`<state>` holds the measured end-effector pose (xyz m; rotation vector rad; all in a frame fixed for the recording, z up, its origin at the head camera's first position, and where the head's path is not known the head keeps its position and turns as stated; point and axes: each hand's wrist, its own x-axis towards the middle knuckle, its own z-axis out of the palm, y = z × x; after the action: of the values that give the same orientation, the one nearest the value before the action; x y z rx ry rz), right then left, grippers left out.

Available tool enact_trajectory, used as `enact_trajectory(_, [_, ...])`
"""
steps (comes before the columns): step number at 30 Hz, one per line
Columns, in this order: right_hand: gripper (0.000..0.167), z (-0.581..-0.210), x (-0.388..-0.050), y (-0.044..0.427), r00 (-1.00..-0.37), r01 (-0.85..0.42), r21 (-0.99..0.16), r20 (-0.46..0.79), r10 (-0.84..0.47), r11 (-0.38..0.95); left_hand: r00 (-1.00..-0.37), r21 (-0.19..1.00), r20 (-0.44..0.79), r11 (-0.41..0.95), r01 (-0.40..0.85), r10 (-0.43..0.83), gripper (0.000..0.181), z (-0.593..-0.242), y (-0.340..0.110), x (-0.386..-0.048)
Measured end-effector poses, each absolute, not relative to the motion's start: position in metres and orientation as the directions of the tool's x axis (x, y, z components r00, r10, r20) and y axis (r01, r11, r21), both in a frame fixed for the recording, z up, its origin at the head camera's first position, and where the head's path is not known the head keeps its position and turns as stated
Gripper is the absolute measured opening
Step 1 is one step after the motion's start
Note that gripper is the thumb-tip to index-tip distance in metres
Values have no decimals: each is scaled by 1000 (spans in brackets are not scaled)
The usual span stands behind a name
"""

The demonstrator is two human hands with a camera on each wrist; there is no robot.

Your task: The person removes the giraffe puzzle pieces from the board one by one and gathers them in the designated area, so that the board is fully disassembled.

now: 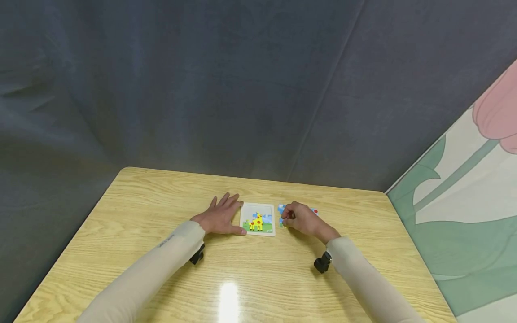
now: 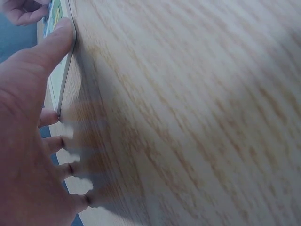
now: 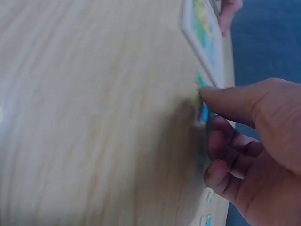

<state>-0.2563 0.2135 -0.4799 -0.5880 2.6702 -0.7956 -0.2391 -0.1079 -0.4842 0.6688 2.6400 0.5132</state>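
A white-framed jigsaw puzzle (image 1: 257, 232) with a yellow giraffe picture lies on the table; its lower part is filled and its upper part is bare. My left hand (image 1: 221, 218) lies spread at the frame's left side, its thumb on the lower left corner, as the left wrist view also shows. To the right of the frame, my right hand (image 1: 303, 218) bends over loose pieces. In the right wrist view, my right thumb and fingers pinch a colourful puzzle piece (image 3: 203, 110) low over the table. The fingers partly hide it.
More loose puzzle pieces (image 1: 314, 211) lie just beyond my right hand; small ones (image 3: 209, 197) show in the right wrist view too. Under everything is a wood-grain table (image 1: 258, 278). A dark curtain (image 1: 242, 89) hangs behind it, and a flower-patterned cloth (image 1: 476, 233) stands at right.
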Motion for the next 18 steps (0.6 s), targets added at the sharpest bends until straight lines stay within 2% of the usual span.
enact_trajectory(8, [7, -474, -261, 194, -848, -319, -625, -146, -509, 712, -818, 439, -255, 816, 377, 515, 101, -484, -108, -240])
enact_trajectory(18, [21, -474, -259, 149, -819, -393, -530, -171, -548, 752, -823, 422, -256, 824, 377, 508, 101, -484, -108, -240])
